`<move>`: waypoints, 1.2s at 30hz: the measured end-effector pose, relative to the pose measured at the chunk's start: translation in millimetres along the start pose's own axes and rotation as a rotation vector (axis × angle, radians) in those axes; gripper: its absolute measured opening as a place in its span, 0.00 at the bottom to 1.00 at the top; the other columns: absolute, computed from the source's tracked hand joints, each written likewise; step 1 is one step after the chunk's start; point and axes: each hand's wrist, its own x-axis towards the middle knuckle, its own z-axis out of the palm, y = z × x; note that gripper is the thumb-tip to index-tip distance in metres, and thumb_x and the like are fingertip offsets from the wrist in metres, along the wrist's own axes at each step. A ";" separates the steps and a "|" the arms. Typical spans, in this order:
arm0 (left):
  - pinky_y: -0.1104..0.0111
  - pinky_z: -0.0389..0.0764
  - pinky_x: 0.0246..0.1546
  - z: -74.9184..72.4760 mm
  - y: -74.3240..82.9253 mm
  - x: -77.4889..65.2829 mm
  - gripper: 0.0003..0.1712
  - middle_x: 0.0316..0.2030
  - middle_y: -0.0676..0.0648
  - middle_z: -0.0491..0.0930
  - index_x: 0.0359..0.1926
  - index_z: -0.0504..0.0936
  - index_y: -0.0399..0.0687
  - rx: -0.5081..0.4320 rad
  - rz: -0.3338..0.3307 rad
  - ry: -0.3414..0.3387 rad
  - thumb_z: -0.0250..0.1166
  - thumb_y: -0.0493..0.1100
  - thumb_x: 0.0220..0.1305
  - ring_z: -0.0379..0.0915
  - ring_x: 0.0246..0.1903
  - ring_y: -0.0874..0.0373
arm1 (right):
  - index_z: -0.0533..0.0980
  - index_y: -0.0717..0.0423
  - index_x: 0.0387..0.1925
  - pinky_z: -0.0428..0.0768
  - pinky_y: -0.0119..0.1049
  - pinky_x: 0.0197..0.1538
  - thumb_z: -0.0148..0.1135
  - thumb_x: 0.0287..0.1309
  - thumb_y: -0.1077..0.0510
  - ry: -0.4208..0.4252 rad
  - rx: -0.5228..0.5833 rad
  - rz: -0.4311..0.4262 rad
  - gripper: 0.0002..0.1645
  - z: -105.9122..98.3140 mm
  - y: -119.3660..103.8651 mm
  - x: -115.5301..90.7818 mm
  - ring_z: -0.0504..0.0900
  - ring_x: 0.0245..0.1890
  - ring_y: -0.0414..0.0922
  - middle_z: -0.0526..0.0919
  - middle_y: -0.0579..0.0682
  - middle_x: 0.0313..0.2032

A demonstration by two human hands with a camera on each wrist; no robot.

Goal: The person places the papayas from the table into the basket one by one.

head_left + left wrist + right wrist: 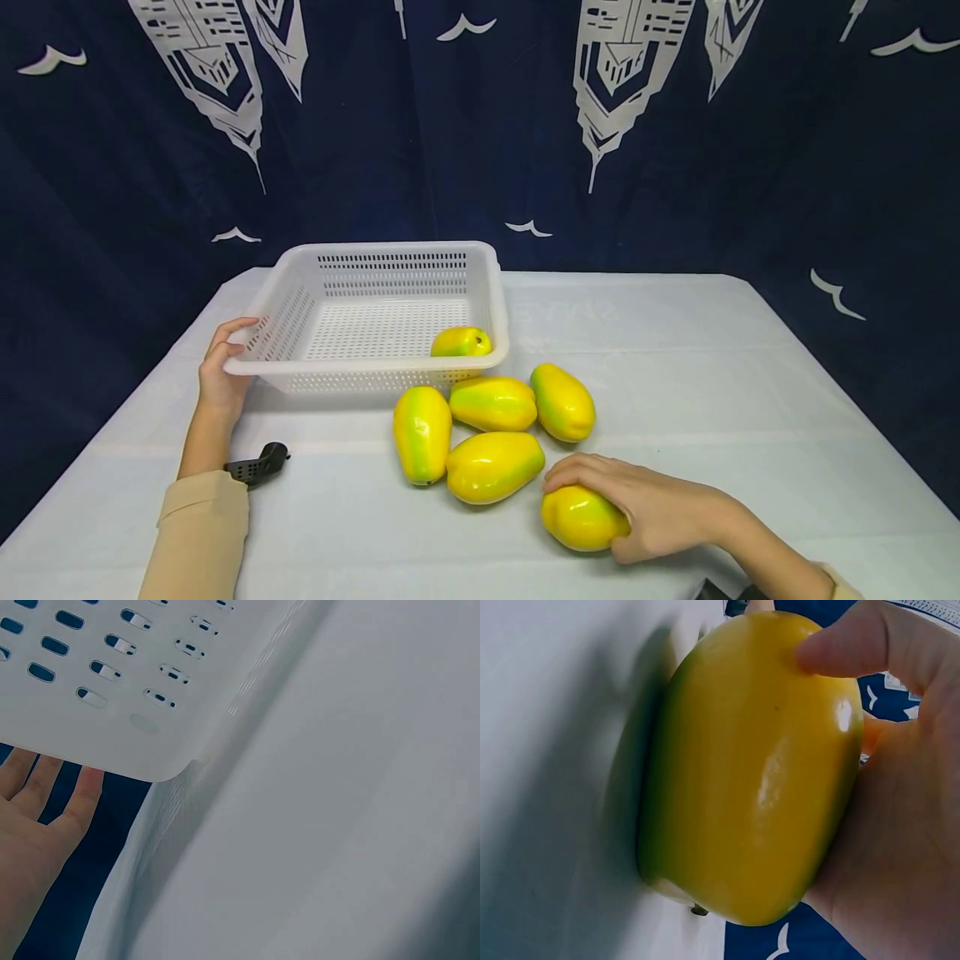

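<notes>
My right hand [652,504] grips a yellow-green papaya [581,521] at the front right of the table, thumb on the near side and fingers over the top. In the right wrist view the papaya [750,772] lies against the white cloth, its short stem showing. With my left hand [222,367] I hold the left rim of a white perforated plastic basket [360,367]. Seen from the left wrist, the fingers [82,795] reach under the basket rim; the thumb is hidden there. One papaya [461,341] lies inside the basket at its near right corner.
Several more papayas are grouped in front of the basket, among them one upright-lying papaya [422,435] and one to the right [562,402]. A white cloth covers the table [712,375]. Behind it hangs a dark blue patterned curtain [465,125].
</notes>
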 end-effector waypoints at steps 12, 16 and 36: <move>0.66 0.53 0.53 1.9 0.5 1.1 0.24 0.55 0.58 0.62 0.46 0.74 0.57 0.005 -0.004 0.005 0.37 0.36 0.56 0.56 0.55 0.63 | 0.59 0.30 0.59 0.70 0.37 0.54 0.65 0.41 0.57 -0.007 0.112 0.057 0.43 -0.3 5.0 1.5 0.68 0.57 0.37 0.63 0.35 0.61; 0.67 0.53 0.52 2.5 0.4 1.5 0.24 0.55 0.58 0.62 0.46 0.74 0.57 0.002 -0.008 0.007 0.37 0.36 0.56 0.56 0.55 0.63 | 0.59 0.29 0.61 0.71 0.39 0.53 0.65 0.45 0.51 -0.012 0.111 0.077 0.41 0.9 5.6 3.7 0.68 0.57 0.38 0.63 0.35 0.61; 0.68 0.54 0.52 0.3 0.1 -0.1 0.24 0.54 0.58 0.64 0.45 0.75 0.57 -0.029 -0.003 0.000 0.37 0.36 0.56 0.56 0.55 0.63 | 0.60 0.25 0.60 0.71 0.41 0.52 0.63 0.47 0.41 -0.017 0.079 0.138 0.37 -2.3 1.0 3.8 0.70 0.56 0.39 0.65 0.32 0.60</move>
